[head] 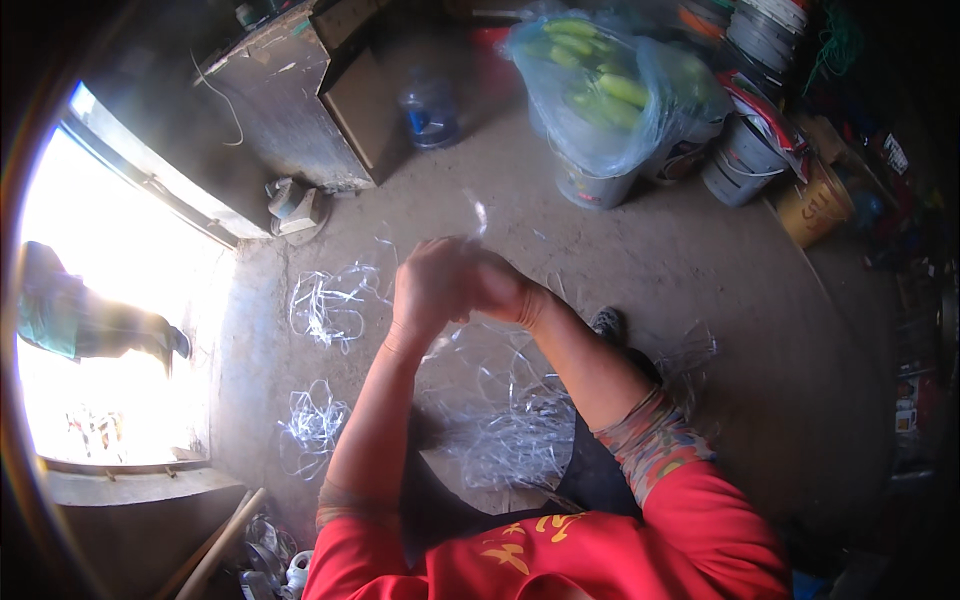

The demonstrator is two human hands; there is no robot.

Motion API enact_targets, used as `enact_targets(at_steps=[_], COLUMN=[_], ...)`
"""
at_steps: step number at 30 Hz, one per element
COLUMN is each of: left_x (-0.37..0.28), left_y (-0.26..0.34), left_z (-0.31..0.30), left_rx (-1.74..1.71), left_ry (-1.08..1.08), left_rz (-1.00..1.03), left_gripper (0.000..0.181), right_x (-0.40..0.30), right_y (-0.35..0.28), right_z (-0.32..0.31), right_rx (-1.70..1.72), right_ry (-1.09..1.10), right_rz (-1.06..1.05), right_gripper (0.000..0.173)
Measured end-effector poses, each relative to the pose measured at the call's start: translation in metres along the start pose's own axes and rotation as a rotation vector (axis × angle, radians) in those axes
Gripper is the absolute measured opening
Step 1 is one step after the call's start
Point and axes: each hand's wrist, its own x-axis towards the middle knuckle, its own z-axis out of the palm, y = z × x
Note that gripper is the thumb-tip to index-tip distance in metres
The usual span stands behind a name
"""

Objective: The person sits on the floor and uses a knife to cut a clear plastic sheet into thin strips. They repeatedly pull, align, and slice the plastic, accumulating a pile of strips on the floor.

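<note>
My left hand [433,283] and my right hand [501,289] are pressed together in front of me, fingers curled inward and blurred. A shiny clear plastic strip [479,215] sticks out beyond the fingers, and the hands appear closed around it; the exact grip is hidden. Between my legs lies a large tangled heap of clear plastic strips [517,442], with loose strands rising towards the hands. To the left, two smaller tangles rest on the floor: an upper bundle of strips [324,311] and a lower bundle of strips [313,421].
Ahead on the concrete floor [525,180] stand a large water bottle [429,112], a bag of green vegetables [600,82] on a bucket [592,185], a grey bucket [739,169] and a yellow bucket [815,206]. A person [90,315] is at the bright doorway. Wooden poles [225,540] lean lower left.
</note>
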Motion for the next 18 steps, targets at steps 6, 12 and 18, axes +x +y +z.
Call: enact_targets(at_steps=[6,12,18], left_x=[-0.005,-0.011,-0.022], left_y=[-0.025,-0.041,-0.051], left_z=[0.004,-0.007,-0.021], left_rx=[0.454,0.217,-0.434], left_ry=[0.013,-0.056,0.012], left_rz=[0.238,0.105,-0.15], left_gripper=[0.016,0.018,0.024], right_x=[0.007,0.017,0.02], right_y=[0.012,0.02,0.027], right_z=[0.002,0.014,0.008], right_rx=[-0.183,-0.446,-0.85], right_ry=[0.009,0.136,-0.018], right_rz=[0.074,0.232,0.231], right_gripper=[0.031,0.016,0.023])
